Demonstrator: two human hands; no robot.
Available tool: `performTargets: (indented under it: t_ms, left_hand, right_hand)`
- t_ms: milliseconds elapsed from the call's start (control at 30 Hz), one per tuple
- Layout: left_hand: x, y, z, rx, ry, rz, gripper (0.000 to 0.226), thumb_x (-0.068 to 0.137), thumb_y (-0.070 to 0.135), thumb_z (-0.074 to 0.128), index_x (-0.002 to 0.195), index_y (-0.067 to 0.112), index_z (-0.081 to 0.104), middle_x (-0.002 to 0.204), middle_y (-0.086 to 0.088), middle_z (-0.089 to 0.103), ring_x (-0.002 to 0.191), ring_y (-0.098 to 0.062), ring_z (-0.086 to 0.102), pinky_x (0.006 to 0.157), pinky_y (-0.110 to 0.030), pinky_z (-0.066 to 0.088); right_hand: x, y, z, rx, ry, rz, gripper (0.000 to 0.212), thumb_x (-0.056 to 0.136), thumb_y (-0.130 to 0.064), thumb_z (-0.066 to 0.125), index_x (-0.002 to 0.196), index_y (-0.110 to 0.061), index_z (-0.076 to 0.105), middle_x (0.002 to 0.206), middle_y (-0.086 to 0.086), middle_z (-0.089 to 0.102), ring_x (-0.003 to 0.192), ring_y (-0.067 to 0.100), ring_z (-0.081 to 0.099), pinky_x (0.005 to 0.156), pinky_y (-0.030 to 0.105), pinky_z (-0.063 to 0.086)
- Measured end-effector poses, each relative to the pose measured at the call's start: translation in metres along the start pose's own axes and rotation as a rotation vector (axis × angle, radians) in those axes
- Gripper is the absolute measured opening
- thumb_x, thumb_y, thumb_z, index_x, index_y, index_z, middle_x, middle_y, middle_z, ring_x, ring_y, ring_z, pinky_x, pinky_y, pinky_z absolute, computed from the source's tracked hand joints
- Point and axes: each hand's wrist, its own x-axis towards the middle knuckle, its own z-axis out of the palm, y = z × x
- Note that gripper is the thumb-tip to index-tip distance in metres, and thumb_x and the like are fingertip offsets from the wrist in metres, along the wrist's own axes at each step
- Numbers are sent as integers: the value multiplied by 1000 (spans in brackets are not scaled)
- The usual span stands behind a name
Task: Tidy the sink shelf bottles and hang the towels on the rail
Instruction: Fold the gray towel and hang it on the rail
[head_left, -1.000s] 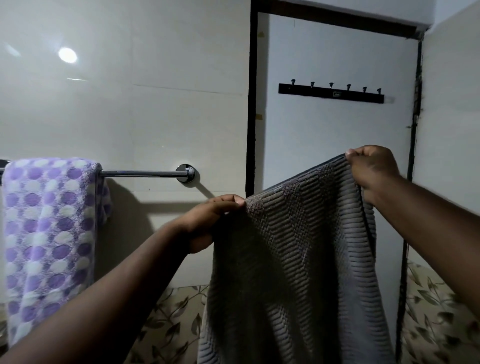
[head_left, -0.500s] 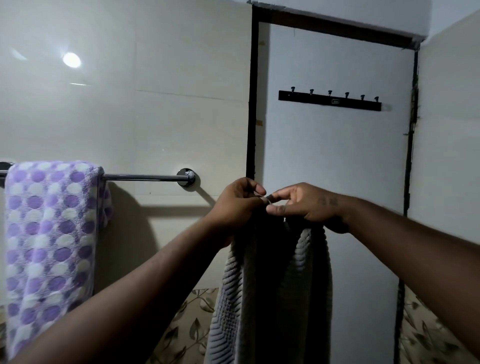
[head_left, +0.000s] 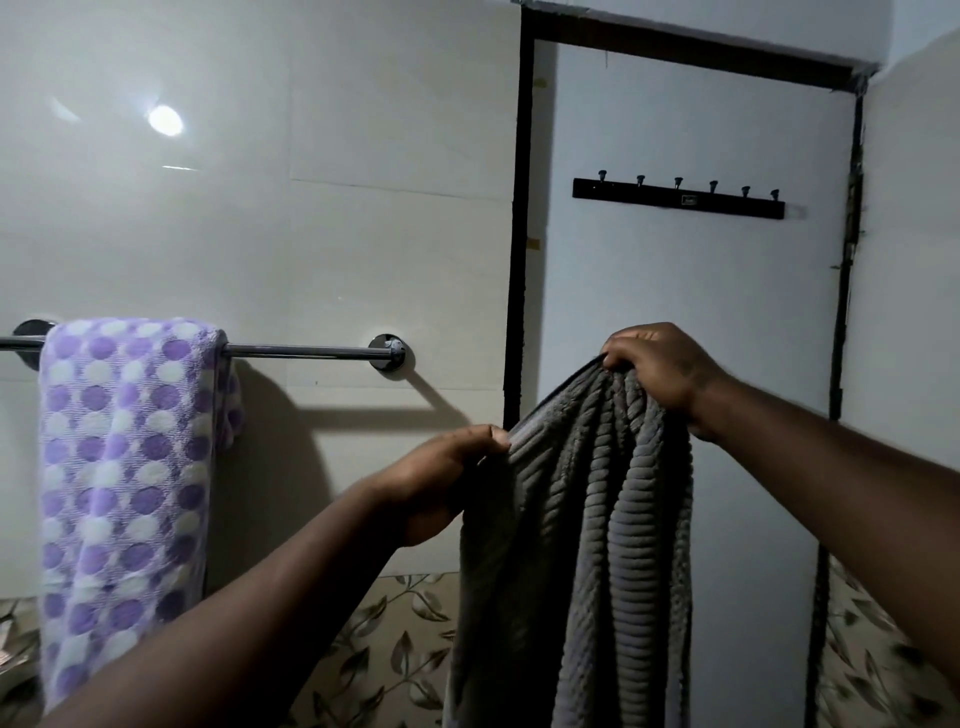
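Both hands grasp a ribbed grey towel (head_left: 582, 519) by its top edge, left hand (head_left: 441, 478) low, right hand (head_left: 660, 369) high, beside the door. A purple-dotted towel (head_left: 124, 467) already hangs on the chrome rail (head_left: 306, 352); the grey one remains unhung, and the shelf bottles are out of view.

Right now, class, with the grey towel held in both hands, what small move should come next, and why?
Probably carry the grey towel left to the bare stretch of rail. The left hand and right hand grip its bunched top edge away from the rail; the dotted purple towel hangs over only the rail's left part.
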Motion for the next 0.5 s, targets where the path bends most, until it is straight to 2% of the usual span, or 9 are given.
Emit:
performTargets:
  t_ms: [67,133,200,267,333,400,467,500]
  left_hand:
    - [-3,-4,-8,-8,4,-18,9,90,18,60,91,17,69,97,-10,66,88,-20,63,83,-32,46]
    - [-4,-5,-12,-10,43,-36,8,87,13,62,84,18,68,90,-8,64,81,-18,62,74,-29,46]
    - [0,-4,-12,-29,113,-14,17,90,10,62,77,18,69,82,-6,65,71,-15,61,64,-25,49]
    - [5,1,-9,-35,200,75,17,90,3,64,79,14,68,82,-10,66,71,-18,63,66,-28,53]
    - [10,9,1,66,279,154,12,89,1,69,83,11,67,84,-14,68,72,-21,65,69,-31,57]
    - [18,17,15,233,353,204,6,87,8,75,84,9,70,79,-12,69,67,-18,66,64,-28,57]
    - [26,25,31,331,390,229,9,85,15,79,83,8,73,75,-11,71,66,-19,65,65,-32,55]
    - [29,30,38,330,388,234,8,84,13,79,81,9,73,74,-12,71,66,-21,66,66,-34,55]
  right_hand:
    - [6,9,-11,-20,80,34,20,84,-16,61,68,-6,69,75,9,72,74,23,61,77,37,49]
    - [7,16,-19,-91,178,82,21,81,-20,62,67,-8,71,81,12,75,76,27,64,77,39,52]
    - [6,22,-26,-236,213,116,22,80,-23,61,67,-9,71,77,11,73,74,27,64,70,36,48]
    - [2,23,-27,-453,134,103,20,81,-25,63,72,-11,74,76,8,73,72,22,63,67,32,46]
    - [-5,19,-22,-511,7,16,9,81,-23,71,80,-24,79,84,-6,74,79,8,67,72,28,50]
    - [-14,8,-12,-414,-156,-95,23,77,-16,77,92,-33,81,98,-13,73,73,-6,64,70,16,46]
    - [-22,-2,3,-245,-354,-119,39,76,-10,79,104,-37,79,108,-17,75,62,-6,62,65,8,45]
    - [-24,-4,11,-157,-447,-100,46,77,-5,77,110,-37,77,109,-19,76,62,-6,64,63,7,47]
